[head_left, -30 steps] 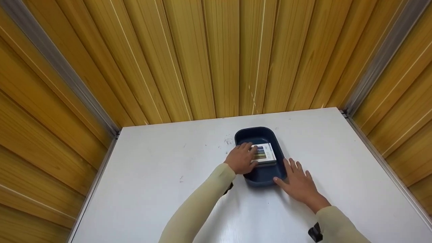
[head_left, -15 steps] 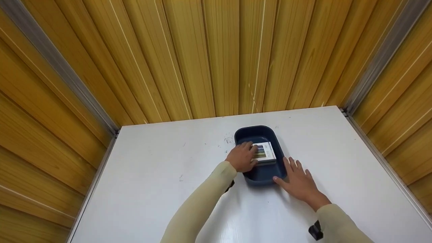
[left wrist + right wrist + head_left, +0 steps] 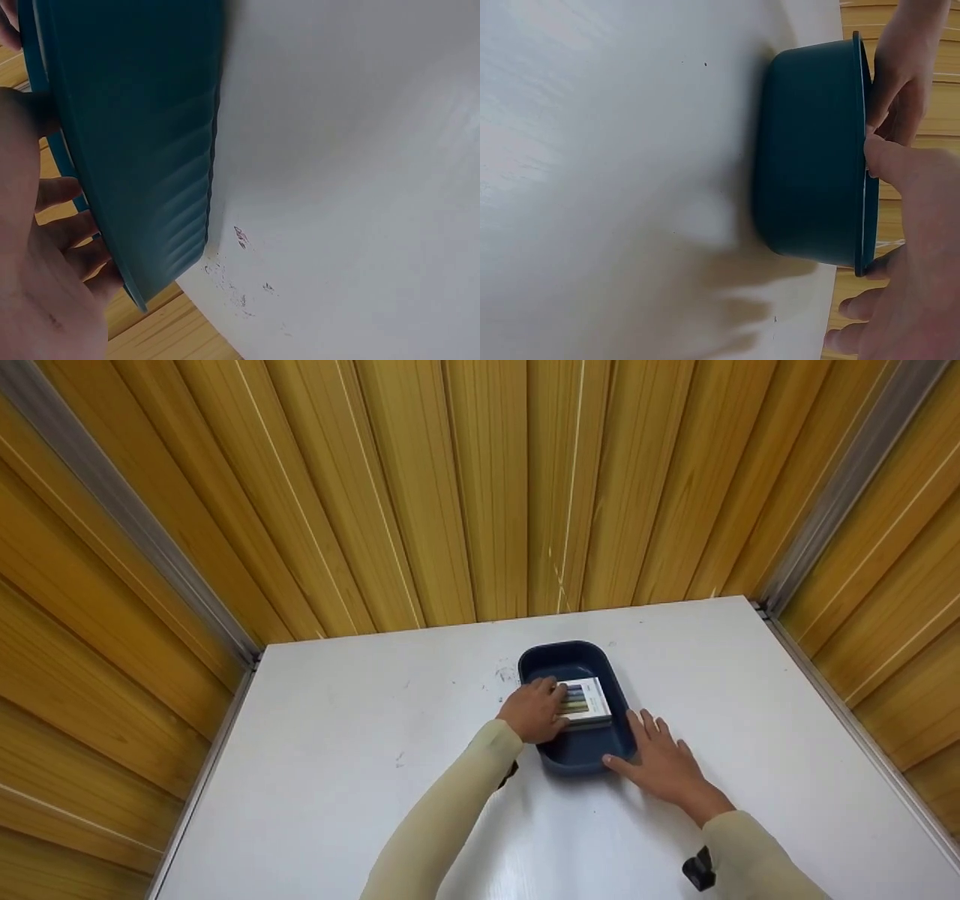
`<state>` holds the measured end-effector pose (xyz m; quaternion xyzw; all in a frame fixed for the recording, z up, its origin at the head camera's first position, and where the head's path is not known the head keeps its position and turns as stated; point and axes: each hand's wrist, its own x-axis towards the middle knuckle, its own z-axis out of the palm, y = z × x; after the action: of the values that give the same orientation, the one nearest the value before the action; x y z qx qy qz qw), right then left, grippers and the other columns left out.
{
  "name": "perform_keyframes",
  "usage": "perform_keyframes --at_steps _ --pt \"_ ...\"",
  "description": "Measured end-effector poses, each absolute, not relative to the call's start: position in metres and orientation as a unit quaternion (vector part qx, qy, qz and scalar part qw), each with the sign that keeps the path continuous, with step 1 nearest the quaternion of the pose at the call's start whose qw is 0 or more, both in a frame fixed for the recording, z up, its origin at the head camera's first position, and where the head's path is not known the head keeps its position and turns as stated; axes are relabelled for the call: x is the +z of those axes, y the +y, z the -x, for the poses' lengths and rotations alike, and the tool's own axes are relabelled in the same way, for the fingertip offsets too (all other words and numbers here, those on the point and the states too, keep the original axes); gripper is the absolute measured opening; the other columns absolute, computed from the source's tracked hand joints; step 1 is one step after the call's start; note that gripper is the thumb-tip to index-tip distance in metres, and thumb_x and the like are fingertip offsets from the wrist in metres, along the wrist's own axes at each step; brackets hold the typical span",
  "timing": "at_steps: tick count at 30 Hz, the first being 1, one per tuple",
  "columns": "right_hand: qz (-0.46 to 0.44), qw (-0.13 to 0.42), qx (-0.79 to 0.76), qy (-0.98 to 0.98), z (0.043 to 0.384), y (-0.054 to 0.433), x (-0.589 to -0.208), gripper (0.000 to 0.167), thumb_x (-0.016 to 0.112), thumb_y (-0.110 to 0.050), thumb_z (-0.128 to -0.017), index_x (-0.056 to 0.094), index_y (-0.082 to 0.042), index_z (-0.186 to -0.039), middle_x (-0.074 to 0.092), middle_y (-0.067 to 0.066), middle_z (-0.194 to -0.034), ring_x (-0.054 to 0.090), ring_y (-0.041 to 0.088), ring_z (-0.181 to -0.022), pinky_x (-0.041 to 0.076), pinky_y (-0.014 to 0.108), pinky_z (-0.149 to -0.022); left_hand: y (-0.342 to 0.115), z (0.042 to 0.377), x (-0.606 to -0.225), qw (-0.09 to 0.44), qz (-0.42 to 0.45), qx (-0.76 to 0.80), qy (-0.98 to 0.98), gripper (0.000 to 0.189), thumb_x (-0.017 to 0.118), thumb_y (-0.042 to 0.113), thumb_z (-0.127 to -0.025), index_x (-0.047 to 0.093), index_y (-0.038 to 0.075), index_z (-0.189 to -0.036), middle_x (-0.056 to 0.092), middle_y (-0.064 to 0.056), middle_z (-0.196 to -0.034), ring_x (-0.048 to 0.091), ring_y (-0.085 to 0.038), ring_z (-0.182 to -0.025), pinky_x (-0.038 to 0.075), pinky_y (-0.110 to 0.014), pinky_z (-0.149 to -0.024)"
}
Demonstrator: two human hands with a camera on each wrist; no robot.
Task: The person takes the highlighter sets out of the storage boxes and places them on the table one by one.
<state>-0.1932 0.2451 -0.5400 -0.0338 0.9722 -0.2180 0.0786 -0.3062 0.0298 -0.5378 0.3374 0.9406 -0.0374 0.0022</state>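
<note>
A dark blue, deep rectangular basin (image 3: 574, 769) with rounded corners stands on the white table. Inside it lies a small flat white box (image 3: 596, 699) with a panel of coloured stripes on top; something thin and darker shows beneath its near edge. My left hand (image 3: 532, 711) reaches over the basin's left rim and grips the box's left end, thumb on the near side, fingers on the far side. My right hand (image 3: 664, 765) rests at the basin's near right corner, its fingers spread and thumb on the rim. In the left wrist view the basin's wall (image 3: 142, 150) hides the box.
The white table (image 3: 360, 750) bears dark scuff marks left of the basin. Yellow wood-patterned panels (image 3: 420, 495) close off the back and both sides, with grey metal posts in the corners.
</note>
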Motion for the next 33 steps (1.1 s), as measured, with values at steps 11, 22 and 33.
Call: perform_keyframes --at_steps 11,22,33 --pt "0.035 0.092 -0.222 0.970 0.198 0.245 -0.538 0.109 0.053 -0.071 -0.083 0.010 -0.001 -0.154 0.014 0.029 -0.158 0.012 0.051 -0.144 0.015 0.073 -0.108 0.035 0.310 -0.545 0.005 -0.335 -0.040 0.941 0.058 0.050 0.052 -0.095 0.040 0.017 -0.141 0.047 -0.005 -0.139 0.050 -0.019 -0.127 0.045 -0.034 -0.106" --pt "0.030 0.132 -0.233 0.963 0.202 0.245 -0.535 0.113 0.056 -0.071 -0.082 0.004 -0.001 -0.154 0.008 0.028 -0.159 0.006 0.052 -0.144 0.010 0.073 -0.110 0.039 0.311 -0.542 0.022 -0.326 -0.040 0.944 0.064 0.053 0.053 -0.093 0.038 0.019 -0.145 0.044 -0.006 -0.145 0.048 -0.020 -0.131 0.041 -0.034 -0.110" --pt "0.021 0.158 -0.241 0.957 0.206 0.246 -0.532 0.116 0.057 -0.072 -0.081 0.002 -0.001 -0.154 0.005 0.027 -0.160 0.003 0.051 -0.145 0.008 0.072 -0.111 0.038 0.312 -0.542 0.008 -0.332 -0.025 0.943 0.062 0.061 0.050 -0.090 0.043 0.018 -0.139 0.049 -0.006 -0.137 0.051 -0.021 -0.126 0.043 -0.035 -0.106"
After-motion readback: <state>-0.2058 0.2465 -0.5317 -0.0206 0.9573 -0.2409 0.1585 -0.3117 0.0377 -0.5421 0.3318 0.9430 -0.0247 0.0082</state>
